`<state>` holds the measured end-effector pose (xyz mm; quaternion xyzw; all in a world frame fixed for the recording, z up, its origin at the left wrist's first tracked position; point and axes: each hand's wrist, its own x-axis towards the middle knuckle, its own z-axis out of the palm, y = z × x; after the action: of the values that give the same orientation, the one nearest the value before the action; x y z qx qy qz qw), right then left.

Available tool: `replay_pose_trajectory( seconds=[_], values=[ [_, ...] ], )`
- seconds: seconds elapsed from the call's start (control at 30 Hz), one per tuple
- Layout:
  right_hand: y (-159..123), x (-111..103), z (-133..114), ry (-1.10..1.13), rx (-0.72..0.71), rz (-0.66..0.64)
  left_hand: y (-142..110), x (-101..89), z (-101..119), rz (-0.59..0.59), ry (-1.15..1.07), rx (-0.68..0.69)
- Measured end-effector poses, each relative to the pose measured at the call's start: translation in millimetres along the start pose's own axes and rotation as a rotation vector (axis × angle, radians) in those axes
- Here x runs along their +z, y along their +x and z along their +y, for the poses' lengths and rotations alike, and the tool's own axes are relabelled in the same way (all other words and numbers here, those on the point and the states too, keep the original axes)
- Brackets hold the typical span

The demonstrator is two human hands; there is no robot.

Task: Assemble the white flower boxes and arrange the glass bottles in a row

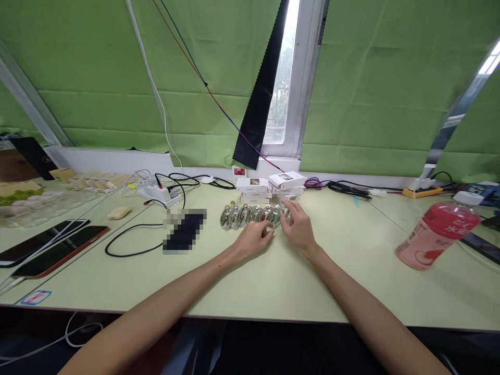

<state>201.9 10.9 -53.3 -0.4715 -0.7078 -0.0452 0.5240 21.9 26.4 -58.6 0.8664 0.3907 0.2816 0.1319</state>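
Note:
A row of shiny, silvery rounded pieces (245, 215) with small gold-coloured knobs stands side by side on the pale green table; their exact kind is unclear. In front of the row's right half rests my left hand (253, 238), loosely curled, with a gap between thumb and forefinger. Around the right end of the row is my right hand (300, 229), its thumb and fingers apart. Silver shows between them, but no firm grip is visible. Just behind the pieces lie small white boxes (254, 197) in two stacks, with a tilted white box (287, 179) on the right one.
A pink drink bottle (437, 232) stands right. Left are a dark, pixelated flat object (185, 232) with a black cable, two phones (62, 250), a cream case (119, 213) and a white power strip (160, 195). Black cables (347, 188) lie along the back wall.

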Motion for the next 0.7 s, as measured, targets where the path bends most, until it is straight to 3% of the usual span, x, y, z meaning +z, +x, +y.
replay_pose_trajectory(
  seconds=[0.33,0.7],
  values=[
    [-4,11,3,-0.042,0.03,-0.244,0,-1.7,2,0.001,0.006,0.029],
    [-2,9,5,0.041,0.01,-0.214,0,-0.9,2,0.001,-0.011,0.016]
  ],
)
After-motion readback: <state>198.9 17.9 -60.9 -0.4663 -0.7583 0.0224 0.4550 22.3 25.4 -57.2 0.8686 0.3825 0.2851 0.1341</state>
